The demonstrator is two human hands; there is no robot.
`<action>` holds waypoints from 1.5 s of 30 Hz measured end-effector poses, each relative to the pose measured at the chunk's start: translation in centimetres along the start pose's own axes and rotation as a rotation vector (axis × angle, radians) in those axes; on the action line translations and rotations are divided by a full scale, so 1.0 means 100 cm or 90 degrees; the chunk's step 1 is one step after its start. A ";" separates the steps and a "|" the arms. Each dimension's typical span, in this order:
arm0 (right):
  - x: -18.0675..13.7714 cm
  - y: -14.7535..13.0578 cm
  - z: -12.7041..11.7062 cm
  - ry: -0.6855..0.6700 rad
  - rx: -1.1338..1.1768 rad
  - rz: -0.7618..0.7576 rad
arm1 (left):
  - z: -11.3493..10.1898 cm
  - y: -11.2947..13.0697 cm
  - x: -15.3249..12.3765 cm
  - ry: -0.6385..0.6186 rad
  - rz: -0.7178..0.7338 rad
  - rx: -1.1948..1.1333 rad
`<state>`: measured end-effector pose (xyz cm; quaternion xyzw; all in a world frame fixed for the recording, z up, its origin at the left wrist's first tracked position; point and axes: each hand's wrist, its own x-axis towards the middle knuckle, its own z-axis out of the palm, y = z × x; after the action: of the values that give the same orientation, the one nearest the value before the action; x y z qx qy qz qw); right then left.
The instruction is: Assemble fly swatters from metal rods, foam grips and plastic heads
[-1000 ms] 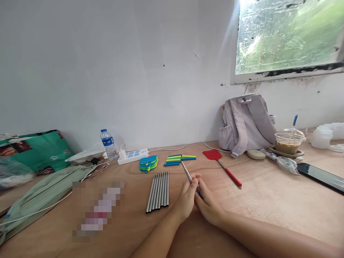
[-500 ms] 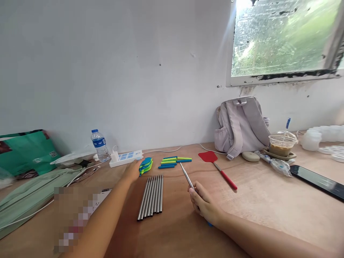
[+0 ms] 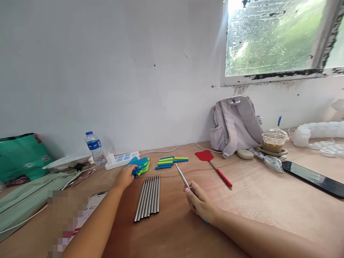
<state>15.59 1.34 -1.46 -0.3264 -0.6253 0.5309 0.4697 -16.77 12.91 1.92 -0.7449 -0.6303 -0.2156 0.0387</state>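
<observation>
Head view: a thin metal rod [image 3: 181,175] is gripped in the right hand [image 3: 200,205]. Blue-green pieces [image 3: 140,167] by the power strip [image 3: 122,160] are closed on by the left hand [image 3: 125,176]. Steel tubes [image 3: 148,197] lie untouched between; judged early stage.

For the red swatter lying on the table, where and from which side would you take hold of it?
Grip the red swatter by its red handle end, coming from above on the near side. It lies flat with the wide head toward the wall and the handle pointing at the person, nearest the right hand.

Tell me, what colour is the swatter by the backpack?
Red swatter, head view.
</observation>
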 end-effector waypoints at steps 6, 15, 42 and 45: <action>0.000 0.001 0.000 -0.006 0.011 0.003 | 0.000 0.007 -0.002 -0.053 0.008 0.039; -0.001 0.000 -0.001 -0.010 0.031 0.005 | -0.004 0.007 -0.009 -0.009 -0.038 0.039; -0.009 -0.034 -0.030 -0.132 -0.685 -0.176 | -0.019 0.165 -0.085 0.487 0.240 0.025; -0.009 -0.037 -0.030 -0.145 -0.678 -0.171 | -0.017 0.165 -0.084 0.468 0.209 0.000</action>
<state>19.04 0.80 1.85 -0.3766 -0.8899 0.1089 0.2331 -2.41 1.22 3.83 -0.7090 -0.4468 -0.4587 0.2954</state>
